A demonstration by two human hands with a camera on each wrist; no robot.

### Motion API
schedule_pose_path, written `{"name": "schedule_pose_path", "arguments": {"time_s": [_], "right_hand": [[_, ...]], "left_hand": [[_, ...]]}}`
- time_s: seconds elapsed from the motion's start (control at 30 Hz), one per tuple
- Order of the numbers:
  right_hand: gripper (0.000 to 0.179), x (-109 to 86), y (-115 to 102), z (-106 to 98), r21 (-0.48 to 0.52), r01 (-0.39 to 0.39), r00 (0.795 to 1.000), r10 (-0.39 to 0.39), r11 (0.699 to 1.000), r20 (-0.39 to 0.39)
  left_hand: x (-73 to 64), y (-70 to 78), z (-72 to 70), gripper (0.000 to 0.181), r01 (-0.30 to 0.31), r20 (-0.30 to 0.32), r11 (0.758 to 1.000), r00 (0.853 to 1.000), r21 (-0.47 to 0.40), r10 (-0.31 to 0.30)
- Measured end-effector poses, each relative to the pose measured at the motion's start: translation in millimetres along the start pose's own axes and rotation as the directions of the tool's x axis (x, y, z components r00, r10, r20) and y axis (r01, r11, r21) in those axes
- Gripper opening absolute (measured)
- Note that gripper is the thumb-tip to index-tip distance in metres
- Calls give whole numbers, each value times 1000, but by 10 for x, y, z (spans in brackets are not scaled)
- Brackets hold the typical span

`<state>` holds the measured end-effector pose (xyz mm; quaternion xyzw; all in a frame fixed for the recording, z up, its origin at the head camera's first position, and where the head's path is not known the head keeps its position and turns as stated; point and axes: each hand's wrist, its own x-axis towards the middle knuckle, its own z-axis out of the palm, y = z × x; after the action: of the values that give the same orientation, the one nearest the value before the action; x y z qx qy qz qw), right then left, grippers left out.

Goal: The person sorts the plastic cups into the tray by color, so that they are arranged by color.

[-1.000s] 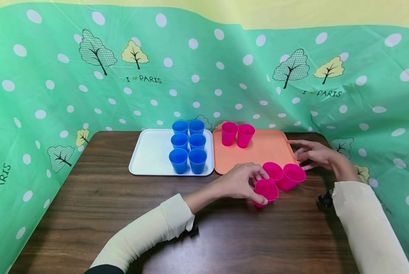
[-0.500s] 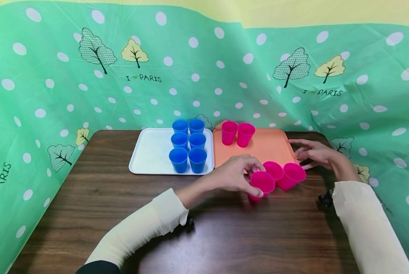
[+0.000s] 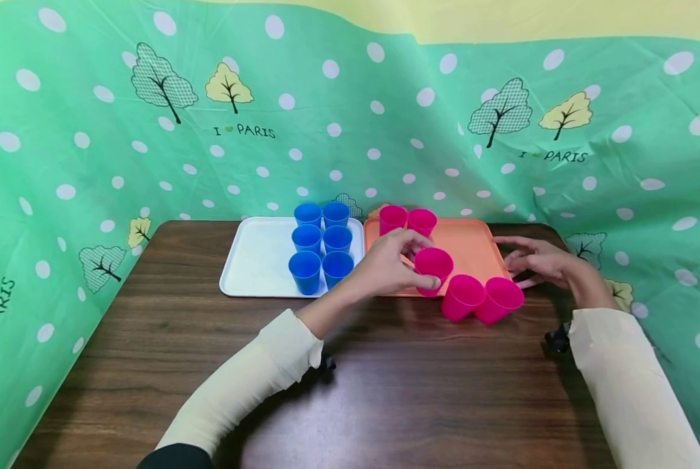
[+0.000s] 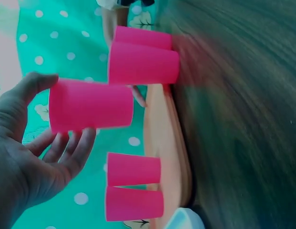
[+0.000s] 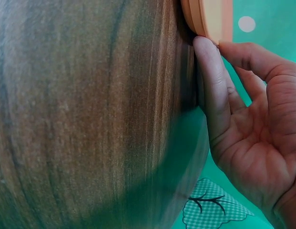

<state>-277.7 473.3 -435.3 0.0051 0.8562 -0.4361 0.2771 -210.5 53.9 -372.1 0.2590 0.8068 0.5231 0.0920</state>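
My left hand (image 3: 393, 264) grips a pink cup (image 3: 435, 268), thumb on the near side and fingers on the far side. The cup is upright, raised over the front edge of the orange tray (image 3: 470, 244); the left wrist view shows the held cup (image 4: 93, 106) clear of the tray. Two more pink cups (image 3: 463, 299) stand side by side in front of the tray's right corner. Another pair of pink cups (image 3: 393, 218) stands at its back left, partly hidden by my hand. My right hand (image 3: 540, 262) rests with loosely extended fingertips touching the tray's right edge (image 5: 217, 28).
Left of the orange tray lies a white tray (image 3: 256, 257), edges nearly meeting. Several blue cups (image 3: 306, 270) stand in two columns on its right half. Brown wooden table (image 3: 414, 391) underneath; a green dotted cloth (image 3: 350, 111) hangs behind and around.
My left hand has carried its pink cup up, left and away from me, from beside the other front cups to over the tray's front edge. The right hand stays put.
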Motion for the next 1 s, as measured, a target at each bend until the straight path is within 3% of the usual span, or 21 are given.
{"name": "schedule_pose_path", "arguments": {"time_s": [0.1,0.2,0.43,0.67,1.0], "right_hand": [[84,-6,-2,-4,-1,1,1000,-1,1000,-2],[84,-13,-4,-4,-2,-1,1000,1,1000,-3],[84,-23,-14,11,-1,-4,1000,4,1000,-1],[83,-23,-6,29,-5,-3,1000,3,1000,-4],[83,1,6,1,5,-7,1000,7,1000,-2]], "left_hand": [[53,-38,21,71,52,-88,999,995,8,-52],[115,-92,59,72,113,-176,993,978,17,-108],[198,-241,167,77,241,-346,970,909,-16,-232],[236,-418,219,79,231,-408,973,886,-24,-221],[274,-416,208,81,277,-424,961,870,-3,-252]]}}
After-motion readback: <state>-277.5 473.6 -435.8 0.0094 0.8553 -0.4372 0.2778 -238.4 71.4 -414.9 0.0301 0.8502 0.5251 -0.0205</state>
